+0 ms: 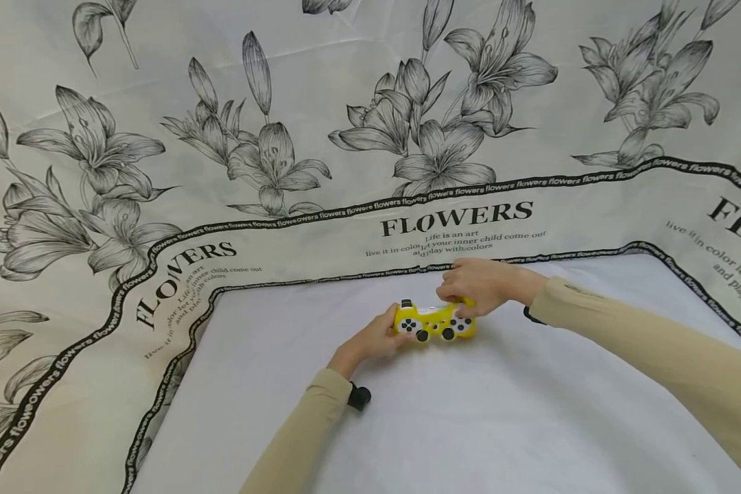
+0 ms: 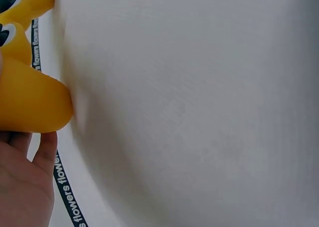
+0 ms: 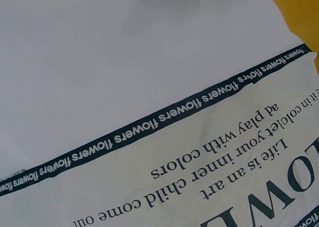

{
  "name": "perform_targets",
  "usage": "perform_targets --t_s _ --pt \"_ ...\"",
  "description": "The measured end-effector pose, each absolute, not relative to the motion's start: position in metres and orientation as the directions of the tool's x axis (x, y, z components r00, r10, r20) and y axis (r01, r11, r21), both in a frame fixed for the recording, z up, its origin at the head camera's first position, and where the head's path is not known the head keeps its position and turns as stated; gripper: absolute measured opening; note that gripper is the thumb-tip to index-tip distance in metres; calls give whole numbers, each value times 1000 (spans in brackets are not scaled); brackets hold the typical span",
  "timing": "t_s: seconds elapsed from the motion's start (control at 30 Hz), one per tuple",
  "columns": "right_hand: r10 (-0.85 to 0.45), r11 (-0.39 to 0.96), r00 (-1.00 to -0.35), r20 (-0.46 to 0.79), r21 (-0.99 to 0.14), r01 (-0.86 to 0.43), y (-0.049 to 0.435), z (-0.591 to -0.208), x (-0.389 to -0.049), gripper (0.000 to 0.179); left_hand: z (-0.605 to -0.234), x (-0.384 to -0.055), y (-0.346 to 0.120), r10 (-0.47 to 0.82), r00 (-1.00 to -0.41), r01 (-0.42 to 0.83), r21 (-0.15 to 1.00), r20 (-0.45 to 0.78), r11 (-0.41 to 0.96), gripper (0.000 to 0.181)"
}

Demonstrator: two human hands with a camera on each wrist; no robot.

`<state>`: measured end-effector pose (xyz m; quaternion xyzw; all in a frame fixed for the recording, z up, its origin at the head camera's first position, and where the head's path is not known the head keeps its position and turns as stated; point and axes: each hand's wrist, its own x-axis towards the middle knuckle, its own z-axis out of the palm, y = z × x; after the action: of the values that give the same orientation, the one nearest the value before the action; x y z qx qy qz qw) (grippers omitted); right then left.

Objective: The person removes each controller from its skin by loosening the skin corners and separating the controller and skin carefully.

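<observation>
Left hand (image 1: 377, 337) pinching left end of controller (image 1: 433, 328); right hand (image 1: 483, 285) pinching top right edge. Risk: uneven pull could twist controller loose, dropping it onto cloth (image 1: 272, 384).

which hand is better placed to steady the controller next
Likely the left hand: it holds the yellow controller by its left end, whereas the right hand reaches over its upper right corner, covering part of it.
</observation>
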<state>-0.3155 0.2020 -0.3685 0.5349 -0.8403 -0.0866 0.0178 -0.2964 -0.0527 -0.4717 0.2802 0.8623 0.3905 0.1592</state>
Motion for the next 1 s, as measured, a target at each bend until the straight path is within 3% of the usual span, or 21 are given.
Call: perform_targets --t_s 0.57,1.0 --pt "-883 465 -468 -35 62 -883 208 -375 -314 20 -474 -292 -56 591 -805 333 780 -58 530 43" --pt "-892 434 -445 -83 123 -892 205 -368 -314 18 -475 -293 -56 593 -802 330 780 -66 532 49"
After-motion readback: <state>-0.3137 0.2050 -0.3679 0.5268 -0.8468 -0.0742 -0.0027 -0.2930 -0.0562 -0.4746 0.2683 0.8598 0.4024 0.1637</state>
